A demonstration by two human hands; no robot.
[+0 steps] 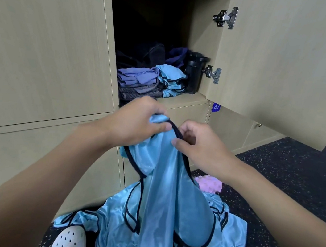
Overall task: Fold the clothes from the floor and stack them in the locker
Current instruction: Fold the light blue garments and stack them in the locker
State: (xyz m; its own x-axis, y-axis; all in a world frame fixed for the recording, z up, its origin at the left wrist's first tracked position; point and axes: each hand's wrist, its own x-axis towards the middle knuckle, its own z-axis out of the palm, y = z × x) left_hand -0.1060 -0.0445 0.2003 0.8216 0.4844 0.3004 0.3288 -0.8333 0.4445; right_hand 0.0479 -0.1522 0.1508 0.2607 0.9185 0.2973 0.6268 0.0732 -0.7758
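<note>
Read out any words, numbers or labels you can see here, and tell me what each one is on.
"47": white digits on a small blue tag on the locker front just below the open door.
No print shows on the blue vest, the folded clothes or the black bottle.

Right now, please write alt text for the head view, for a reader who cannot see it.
The left hand and right hand pinch the top of a light blue vest with black trim, held above a blue pile on the floor. Behind, an open locker holds folded clothes and a black bottle.
</note>
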